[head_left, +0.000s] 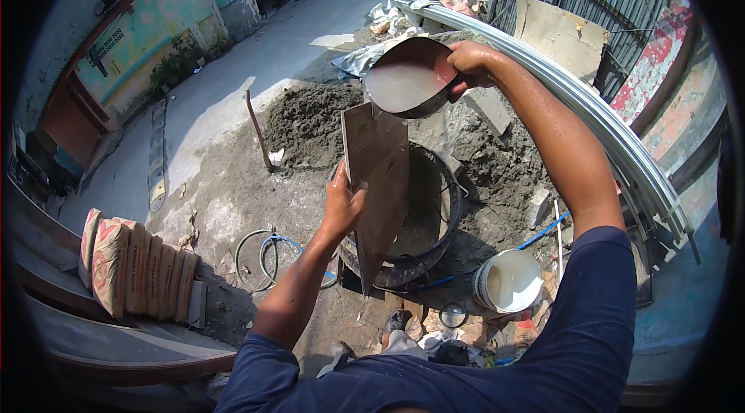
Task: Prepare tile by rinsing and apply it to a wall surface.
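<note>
My right hand [475, 64] is closed on the rim of a dark bowl [441, 64] with a reddish inside. Cloudy, whitish water lies in the bowl, which tips toward the left. Its lower left edge is just over the top of a flat brownish tile [380, 188]. My left hand [341, 202] grips that tile by its left edge, the thumb on the face toward me. The tile stands nearly on end above a round black tub [438, 258] and hides the tub's left part. Murky water shows inside the tub. Whether water is running from the bowl is hard to tell.
Right of the tub stands a white bucket [481, 289]. Heaps of grey sand [310, 122] lie beyond, with a wooden-handled tool [258, 130] alongside. Several cement bags [140, 265] are at the left, a hose [268, 258] nearer. Long metal channels [597, 98] run along the right.
</note>
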Available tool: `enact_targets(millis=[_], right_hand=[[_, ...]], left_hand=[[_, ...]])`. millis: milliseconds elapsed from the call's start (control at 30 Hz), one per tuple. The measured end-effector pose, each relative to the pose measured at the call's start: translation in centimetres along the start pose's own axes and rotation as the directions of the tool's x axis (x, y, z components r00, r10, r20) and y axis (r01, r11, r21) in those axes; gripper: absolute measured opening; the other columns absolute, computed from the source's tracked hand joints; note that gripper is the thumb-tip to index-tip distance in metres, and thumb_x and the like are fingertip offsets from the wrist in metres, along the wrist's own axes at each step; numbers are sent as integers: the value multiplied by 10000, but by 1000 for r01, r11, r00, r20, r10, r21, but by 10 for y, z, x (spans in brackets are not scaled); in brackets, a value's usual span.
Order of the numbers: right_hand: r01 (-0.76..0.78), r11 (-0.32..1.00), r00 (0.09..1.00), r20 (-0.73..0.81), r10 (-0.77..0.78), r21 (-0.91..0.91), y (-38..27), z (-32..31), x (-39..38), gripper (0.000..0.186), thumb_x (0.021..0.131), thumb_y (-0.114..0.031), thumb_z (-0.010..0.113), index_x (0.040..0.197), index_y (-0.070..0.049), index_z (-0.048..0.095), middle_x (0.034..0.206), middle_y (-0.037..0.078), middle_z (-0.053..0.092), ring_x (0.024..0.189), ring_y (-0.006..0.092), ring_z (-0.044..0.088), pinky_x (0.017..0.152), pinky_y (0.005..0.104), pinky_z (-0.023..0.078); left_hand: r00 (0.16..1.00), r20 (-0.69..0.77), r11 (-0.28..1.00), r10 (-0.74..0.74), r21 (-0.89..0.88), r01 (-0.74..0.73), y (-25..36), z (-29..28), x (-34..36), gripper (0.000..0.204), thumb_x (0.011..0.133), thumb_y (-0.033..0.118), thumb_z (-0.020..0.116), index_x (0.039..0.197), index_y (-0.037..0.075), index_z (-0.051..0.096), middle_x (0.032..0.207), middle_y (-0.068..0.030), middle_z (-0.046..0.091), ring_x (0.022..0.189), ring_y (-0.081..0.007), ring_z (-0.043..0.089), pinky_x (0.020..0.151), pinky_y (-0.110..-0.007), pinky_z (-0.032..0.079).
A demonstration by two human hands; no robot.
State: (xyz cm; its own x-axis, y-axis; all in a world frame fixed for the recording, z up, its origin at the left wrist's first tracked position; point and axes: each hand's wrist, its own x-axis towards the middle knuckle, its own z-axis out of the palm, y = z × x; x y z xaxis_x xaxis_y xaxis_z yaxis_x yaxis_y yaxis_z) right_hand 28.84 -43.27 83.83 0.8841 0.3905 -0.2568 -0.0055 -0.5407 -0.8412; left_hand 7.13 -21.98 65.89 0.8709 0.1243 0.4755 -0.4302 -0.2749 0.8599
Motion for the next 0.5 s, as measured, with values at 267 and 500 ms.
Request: enact_targets(millis=[267, 500], right_hand=[[-38, 996, 992, -123, 27, -82, 12, -12, 24, 341, 808, 42, 372, 1133, 4, 468, 1054, 136, 542, 848, 261, 605, 602, 359, 584], [-77, 958, 979, -204, 20, -276, 11, -26, 27, 403, 806, 48, 336, 1193, -13, 428, 1091, 153, 524, 808, 275, 620, 566, 353, 584]], left_hand=[[1000, 19, 1000, -3, -5, 3, 5, -3, -14, 421, 778, -62, 509, 1190, -16, 439, 1107, -125, 552, 1040, -181, 519, 907, -302, 391], [999, 14, 999, -31, -36, 32, 18, -8, -39, 416, 791, -74, 501, 1196, -21, 427, 1104, -126, 545, 1049, -189, 509, 917, -306, 377]])
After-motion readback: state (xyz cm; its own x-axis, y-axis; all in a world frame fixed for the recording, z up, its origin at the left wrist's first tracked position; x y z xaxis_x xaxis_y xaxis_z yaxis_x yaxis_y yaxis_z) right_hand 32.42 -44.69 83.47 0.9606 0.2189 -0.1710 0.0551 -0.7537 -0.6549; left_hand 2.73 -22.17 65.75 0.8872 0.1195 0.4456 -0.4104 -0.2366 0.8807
